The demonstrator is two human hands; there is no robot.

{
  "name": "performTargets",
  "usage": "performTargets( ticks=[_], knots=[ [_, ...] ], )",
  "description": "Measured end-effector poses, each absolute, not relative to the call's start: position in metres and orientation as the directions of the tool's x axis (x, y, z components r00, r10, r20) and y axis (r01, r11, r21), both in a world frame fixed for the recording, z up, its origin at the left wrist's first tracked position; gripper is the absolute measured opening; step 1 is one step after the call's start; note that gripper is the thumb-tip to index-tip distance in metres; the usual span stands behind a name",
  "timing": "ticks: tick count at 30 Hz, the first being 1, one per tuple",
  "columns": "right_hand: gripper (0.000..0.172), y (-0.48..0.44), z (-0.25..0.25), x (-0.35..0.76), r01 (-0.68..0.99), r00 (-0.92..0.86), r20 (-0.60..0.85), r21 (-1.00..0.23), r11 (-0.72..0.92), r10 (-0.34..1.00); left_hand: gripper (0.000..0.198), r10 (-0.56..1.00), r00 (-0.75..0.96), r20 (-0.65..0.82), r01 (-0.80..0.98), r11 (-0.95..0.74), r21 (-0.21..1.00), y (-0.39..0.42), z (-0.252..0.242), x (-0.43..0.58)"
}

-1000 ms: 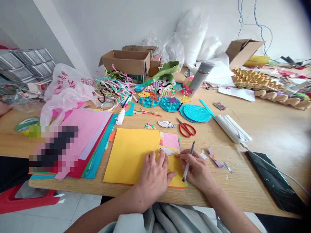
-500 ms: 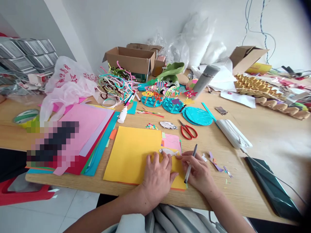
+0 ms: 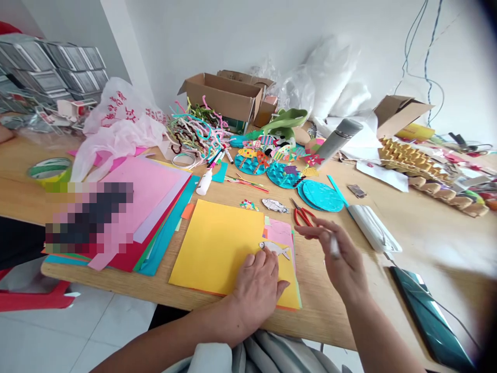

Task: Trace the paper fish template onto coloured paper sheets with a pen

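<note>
My left hand lies palm down on a stack of yellow paper, its fingertips against the lower edge of a small white paper fish. Lifted off the paper to the right, my right hand grips a pen that points toward me and looks blurred. Just beyond its fingertips are red-handled scissors, partly covered by the hand. Pink paper sticks out beside the yellow sheets. A second fish cutout, with drawn patterning, rests left of the scissors, close to a little pile of coloured bits.
Blue paper discs lie behind the scissors. Coloured sheets are stacked at left, with a white glue bottle nearby. To the right are a white power strip and a phone. Pipe cleaners and a grey flask stand farther back.
My right hand has risen away from the paper fish, up and to the right, with the pen still in it. The left hand stays on the yellow paper. The view has shifted slightly.
</note>
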State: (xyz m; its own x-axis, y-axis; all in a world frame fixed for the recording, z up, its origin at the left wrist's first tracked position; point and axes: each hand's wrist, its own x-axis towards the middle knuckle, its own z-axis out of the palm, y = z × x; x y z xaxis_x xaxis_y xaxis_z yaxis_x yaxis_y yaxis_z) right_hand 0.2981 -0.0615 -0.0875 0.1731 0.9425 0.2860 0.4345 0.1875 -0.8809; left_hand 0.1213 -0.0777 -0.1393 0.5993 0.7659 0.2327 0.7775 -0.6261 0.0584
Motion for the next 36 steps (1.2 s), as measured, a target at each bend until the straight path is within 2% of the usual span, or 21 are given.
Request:
performTargets(
  ticks=[3,5,11,19,36],
  knots=[
    [0.044,-0.040,-0.084,0.288,0.221,0.155,0.199,-0.962,0.162,0.968,0.056,0.756,0.601,0.259,0.769,-0.635,0.071,-0.078,-0.140,0.121],
    [0.044,-0.029,-0.092,0.280,0.186,0.151,0.170,-0.973,0.141,0.974,0.057,0.751,0.603,0.268,0.762,-0.642,0.085,-0.077,-0.139,0.120],
    [0.049,-0.018,-0.118,0.259,0.256,0.127,0.031,-0.967,-0.003,0.991,0.060,0.755,0.606,0.251,0.750,-0.647,0.138,-0.075,-0.135,0.122],
    [0.051,-0.018,-0.129,0.257,0.462,0.049,0.065,-0.886,0.035,0.997,0.059,0.763,0.609,0.217,0.757,-0.641,0.129,-0.076,-0.134,0.122],
    [0.048,-0.020,-0.131,0.258,0.460,-0.010,0.054,-0.886,0.053,0.998,0.056,0.737,0.611,0.289,0.748,-0.657,0.094,-0.078,-0.141,0.122]
  ],
)
